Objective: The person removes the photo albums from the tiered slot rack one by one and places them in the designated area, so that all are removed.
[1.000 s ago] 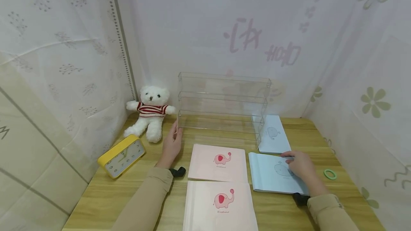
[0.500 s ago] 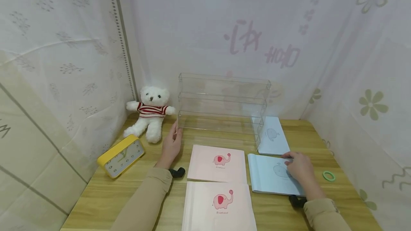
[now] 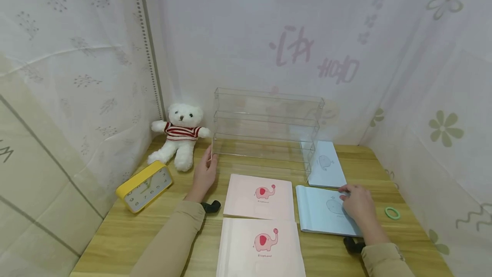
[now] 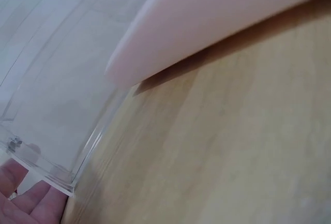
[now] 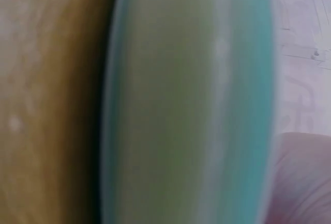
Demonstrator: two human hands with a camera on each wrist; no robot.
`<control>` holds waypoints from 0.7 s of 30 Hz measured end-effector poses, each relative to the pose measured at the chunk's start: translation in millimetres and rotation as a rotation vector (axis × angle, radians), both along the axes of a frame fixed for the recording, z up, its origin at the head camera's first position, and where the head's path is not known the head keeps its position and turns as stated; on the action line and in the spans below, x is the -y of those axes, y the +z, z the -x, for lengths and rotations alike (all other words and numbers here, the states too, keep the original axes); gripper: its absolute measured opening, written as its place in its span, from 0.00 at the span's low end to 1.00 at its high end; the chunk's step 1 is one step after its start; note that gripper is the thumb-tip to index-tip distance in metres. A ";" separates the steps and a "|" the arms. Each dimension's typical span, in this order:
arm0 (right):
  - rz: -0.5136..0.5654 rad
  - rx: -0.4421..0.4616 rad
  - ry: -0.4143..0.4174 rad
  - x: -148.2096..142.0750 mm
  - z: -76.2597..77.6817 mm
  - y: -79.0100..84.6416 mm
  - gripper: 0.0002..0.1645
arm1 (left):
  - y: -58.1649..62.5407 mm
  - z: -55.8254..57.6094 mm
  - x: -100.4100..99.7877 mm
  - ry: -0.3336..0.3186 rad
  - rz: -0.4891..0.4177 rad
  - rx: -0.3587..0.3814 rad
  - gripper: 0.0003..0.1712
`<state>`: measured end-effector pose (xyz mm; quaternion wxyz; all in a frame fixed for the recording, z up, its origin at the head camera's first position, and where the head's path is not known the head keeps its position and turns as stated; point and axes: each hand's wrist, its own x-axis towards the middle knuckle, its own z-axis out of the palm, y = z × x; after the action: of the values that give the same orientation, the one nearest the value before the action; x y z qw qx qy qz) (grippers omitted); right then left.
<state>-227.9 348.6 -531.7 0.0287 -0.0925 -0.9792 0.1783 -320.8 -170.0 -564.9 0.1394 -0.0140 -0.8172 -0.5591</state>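
Note:
My left hand (image 3: 204, 174) holds the left end of a clear tiered plastic rack (image 3: 265, 142). In the left wrist view its fingers (image 4: 44, 203) lie against the lower corner of the end panel. My right hand (image 3: 357, 204) grips a light-blue notebook (image 3: 319, 213) with a whale drawing, its fingers at the far edge and over the cover. The right wrist view shows that notebook's edge (image 5: 170, 100) close up and blurred. Two pink elephant notebooks lie between the hands, a far one (image 3: 246, 195) and a near one (image 3: 246, 247).
Behind the right end of the rack lies another light-blue whale notebook (image 3: 326, 166). A white teddy bear (image 3: 184, 140) sits at the back left, with a yellow clock (image 3: 146, 185) before it. A green ring (image 3: 392, 213) lies at the right on the wooden table (image 3: 357, 163).
The head view has shifted slightly. My right wrist has moved a little left and nearer the front edge, while the light-blue notebook keeps its place. The left hand stays on the rack.

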 end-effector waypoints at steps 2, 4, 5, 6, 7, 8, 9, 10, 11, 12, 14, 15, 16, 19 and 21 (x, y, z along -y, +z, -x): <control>-0.005 0.007 0.007 -0.2 0.1 0.0 0.11 | 1.4 -0.6 0.4 -0.010 -0.026 0.000 0.34; -0.014 0.014 0.016 -0.8 0.6 0.6 0.11 | 4.0 -1.8 0.6 -0.021 -0.052 0.002 0.36; -0.019 0.015 0.020 -0.8 0.6 1.2 0.11 | 6.5 -3.0 0.5 -0.032 -0.070 0.001 0.37; -0.025 0.009 0.026 -0.5 0.5 1.8 0.12 | 10.1 -5.3 0.4 -0.041 -0.077 0.000 0.38; -0.030 0.003 0.035 0.8 -0.2 3.1 0.13 | 14.5 -7.9 0.5 -0.049 -0.090 -0.006 0.39; -0.032 -0.015 0.043 2.9 -1.1 4.1 0.15 | 19.7 -11.3 0.6 -0.057 -0.100 -0.014 0.40; -0.029 -0.047 0.056 6.0 -2.3 5.8 0.16 | 25.6 -15.4 0.8 -0.064 -0.106 -0.027 0.41; -0.022 -0.094 0.072 10.5 -3.7 8.3 0.17 | 31.8 -20.1 1.0 -0.070 -0.103 -0.045 0.43; -0.009 -0.166 0.094 16.2 -4.7 10.5 0.18 | 38.5 -25.2 0.8 -0.071 -0.088 -0.061 0.44; 0.003 -0.250 0.125 23.0 -5.4 13.8 0.19 | 44.8 -30.1 0.7 -0.071 -0.064 -0.084 0.45; 0.030 -0.445 0.209 39.2 -4.8 22.2 0.20 | 56.6 -39.4 0.3 -0.073 0.007 -0.149 0.46; 0.041 -0.544 0.265 47.9 -3.4 27.7 0.20 | 63.5 -44.5 0.0 -0.076 0.063 -0.182 0.46; 0.046 -0.634 0.322 56.9 -1.5 33.9 0.21 | 70.5 -49.3 -0.3 -0.085 0.116 -0.219 0.46; 0.051 -0.801 0.483 82.1 4.3 57.1 0.22 | 93.5 -62.0 -1.9 -0.127 0.303 -0.359 0.45; 0.056 -0.868 0.600 97.6 9.2 73.8 0.23 | 111.1 -68.3 -3.6 -0.179 0.429 -0.436 0.44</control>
<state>-237.2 251.1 -457.9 0.3768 0.2734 -0.8555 0.2268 -252.5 -166.4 -453.8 0.2555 -0.2347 -0.8628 -0.3678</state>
